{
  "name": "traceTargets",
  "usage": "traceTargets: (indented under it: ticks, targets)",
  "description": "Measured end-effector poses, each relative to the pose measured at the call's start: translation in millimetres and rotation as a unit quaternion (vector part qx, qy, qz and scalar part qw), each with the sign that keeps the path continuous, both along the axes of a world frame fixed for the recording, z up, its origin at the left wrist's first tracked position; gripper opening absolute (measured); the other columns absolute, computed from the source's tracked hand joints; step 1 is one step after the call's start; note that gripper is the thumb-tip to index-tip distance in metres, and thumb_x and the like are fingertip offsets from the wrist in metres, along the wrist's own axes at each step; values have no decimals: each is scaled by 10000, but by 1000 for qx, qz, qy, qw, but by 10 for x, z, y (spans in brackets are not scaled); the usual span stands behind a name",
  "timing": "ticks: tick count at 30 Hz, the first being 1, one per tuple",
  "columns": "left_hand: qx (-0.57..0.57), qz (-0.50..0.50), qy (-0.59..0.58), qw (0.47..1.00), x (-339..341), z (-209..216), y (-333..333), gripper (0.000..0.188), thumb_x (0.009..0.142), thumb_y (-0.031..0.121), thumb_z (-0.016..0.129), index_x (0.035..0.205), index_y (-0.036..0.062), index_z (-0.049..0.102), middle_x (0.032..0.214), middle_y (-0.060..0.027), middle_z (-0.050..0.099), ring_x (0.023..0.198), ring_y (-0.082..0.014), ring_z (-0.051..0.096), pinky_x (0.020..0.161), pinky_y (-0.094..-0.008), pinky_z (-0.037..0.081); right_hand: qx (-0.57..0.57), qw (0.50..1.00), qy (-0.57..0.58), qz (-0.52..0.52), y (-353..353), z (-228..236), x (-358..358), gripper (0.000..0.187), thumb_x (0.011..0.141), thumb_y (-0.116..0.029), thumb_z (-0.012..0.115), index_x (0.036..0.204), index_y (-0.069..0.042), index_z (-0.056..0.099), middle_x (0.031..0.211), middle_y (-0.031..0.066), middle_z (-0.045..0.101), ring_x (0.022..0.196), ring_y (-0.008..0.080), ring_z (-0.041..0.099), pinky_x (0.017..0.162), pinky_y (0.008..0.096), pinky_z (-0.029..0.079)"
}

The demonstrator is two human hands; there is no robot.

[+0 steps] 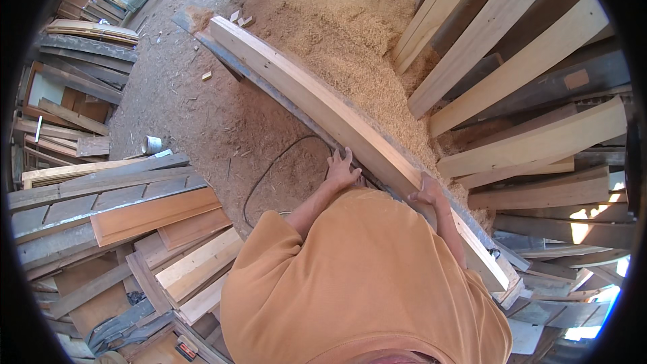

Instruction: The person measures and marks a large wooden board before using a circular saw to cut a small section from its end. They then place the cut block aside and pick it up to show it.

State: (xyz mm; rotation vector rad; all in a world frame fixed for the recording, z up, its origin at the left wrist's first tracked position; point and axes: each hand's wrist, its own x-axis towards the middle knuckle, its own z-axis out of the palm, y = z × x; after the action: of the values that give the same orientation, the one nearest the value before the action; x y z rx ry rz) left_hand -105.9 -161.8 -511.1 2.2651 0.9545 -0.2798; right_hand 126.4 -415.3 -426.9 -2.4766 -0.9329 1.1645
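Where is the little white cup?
In the head view, the white cup sits on the dusty ground at the left, just above the stack of boards and left of the black cable.

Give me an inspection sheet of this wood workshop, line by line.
Surface: long metal machine bed dusted with sawdust.
Job's things: long pale wooden plank lying along the bed.
Clutter: large sawdust pile; stacked boards at left; leaning planks at right; small white cup on the dirt floor.
Hands: left hand flat against the plank's near edge; right hand resting on the plank.
Cables: black cable looping over the floor.
Surroundings: more timber stacked at upper left.
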Motion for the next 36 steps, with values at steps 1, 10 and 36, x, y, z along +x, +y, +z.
traceTargets:
  ticks: [1, 10, 36]
  targets:
    - [-1, 1, 1, 1000, -6, -3, 1, 1018, 860, 476, 725, 1639, 51, 226, 1587, -436, 210, 1437, -590, 260, 1208, -575, 300, -6, 1000, 3, 0, 18, 33, -5, 812, 575, -292, 917, 1241, 38, 590, 1198, 276, 682, 1167, 454, 639, 997, 481, 505]
    - [9, -15, 1, 1000, -1, -32, 0, 1033, 859, 472, 729, 1641, 41, 209, 1595, -428, 199, 1435, -595, 270, 1211, -565, 303, -9, 1000, -10, 20, -39, -40, 1, 852, 595, -335, 902, 1293, 28, 576, 1231, 294, 670, 1185, 454, 635, 1010, 486, 500]
    - [-286, 196, -251, 904, 156, 28, 272, 1024, 913, 428, 771, 1612, -54, 199, 1574, -393, 305, 1427, -400, 431, 1143, -448, 414, -112, 981, -117, -111, -1218, 295, -226, 714, 720, -335, 876, 1285, -18, 576, 1240, 246, 672, 1205, 447, 594, 1062, 533, 442]
